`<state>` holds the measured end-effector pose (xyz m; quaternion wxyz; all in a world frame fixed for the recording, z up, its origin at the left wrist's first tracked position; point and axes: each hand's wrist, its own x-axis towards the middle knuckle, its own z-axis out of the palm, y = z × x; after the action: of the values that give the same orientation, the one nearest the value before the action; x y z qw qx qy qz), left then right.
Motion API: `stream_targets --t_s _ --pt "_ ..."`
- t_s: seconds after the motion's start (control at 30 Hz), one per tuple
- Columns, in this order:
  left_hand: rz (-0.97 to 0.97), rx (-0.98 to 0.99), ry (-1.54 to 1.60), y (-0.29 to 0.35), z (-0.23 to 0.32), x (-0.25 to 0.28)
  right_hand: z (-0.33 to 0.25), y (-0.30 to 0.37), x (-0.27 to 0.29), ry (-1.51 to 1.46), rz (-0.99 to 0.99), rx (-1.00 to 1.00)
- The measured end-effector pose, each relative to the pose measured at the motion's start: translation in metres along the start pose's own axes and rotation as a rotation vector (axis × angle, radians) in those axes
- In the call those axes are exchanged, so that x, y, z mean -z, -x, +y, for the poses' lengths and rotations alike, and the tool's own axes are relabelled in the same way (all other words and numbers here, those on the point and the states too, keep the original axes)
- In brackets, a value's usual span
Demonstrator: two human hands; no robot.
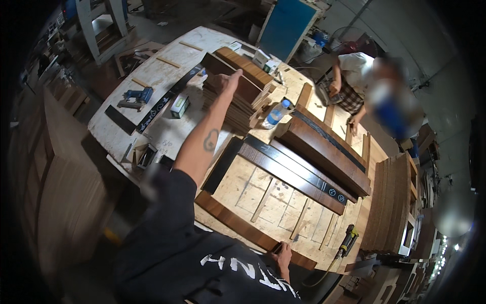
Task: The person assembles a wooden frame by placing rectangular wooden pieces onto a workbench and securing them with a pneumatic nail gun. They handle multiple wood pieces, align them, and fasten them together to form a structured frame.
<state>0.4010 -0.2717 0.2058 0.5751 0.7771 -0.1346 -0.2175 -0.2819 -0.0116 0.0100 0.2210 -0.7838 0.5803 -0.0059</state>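
Observation:
My left arm reaches out to the stack of wooden boards [235,109] at the back of the workbench. There my left hand [230,82] is closed over the edge of a dark brown board [253,87] on top. Close to my body, my right hand [282,257] grips a long brown board [235,223] near its right end; this board lies along the bench's front edge. Beyond it is a black strip [223,164] at the left, and dark glossy boards [291,169] lie crosswise. Thin wooden sticks [263,200] rest on the bench between them.
A blue nail gun [135,98], a small box [179,107] and a water bottle [277,114] stand on the workbench [167,129]. A yellow-green air tool [348,240] with a hose lies at the right. Across the bench a co-worker's hand [354,123] touches a wooden stick.

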Motion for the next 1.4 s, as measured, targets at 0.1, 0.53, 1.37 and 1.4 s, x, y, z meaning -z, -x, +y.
stream_targets --t_s 0.1,0.53,1.37,1.4 --pt "0.468 0.040 -0.179 -0.133 -0.020 0.037 -0.018 -0.038 -0.017 -0.031 0.039 0.155" --pt "0.109 -0.463 -0.398 0.061 -0.052 -0.064 -0.026 0.002 -0.022 -0.016 0.140 -0.080" --pt "-0.143 0.409 0.620 0.059 -0.084 -0.012 -0.004 -0.007 -0.017 -0.012 0.009 -0.115" --pt "-0.212 0.455 0.624 0.025 -0.107 -0.002 -0.008 -0.016 -0.012 -0.016 -0.022 -0.073"
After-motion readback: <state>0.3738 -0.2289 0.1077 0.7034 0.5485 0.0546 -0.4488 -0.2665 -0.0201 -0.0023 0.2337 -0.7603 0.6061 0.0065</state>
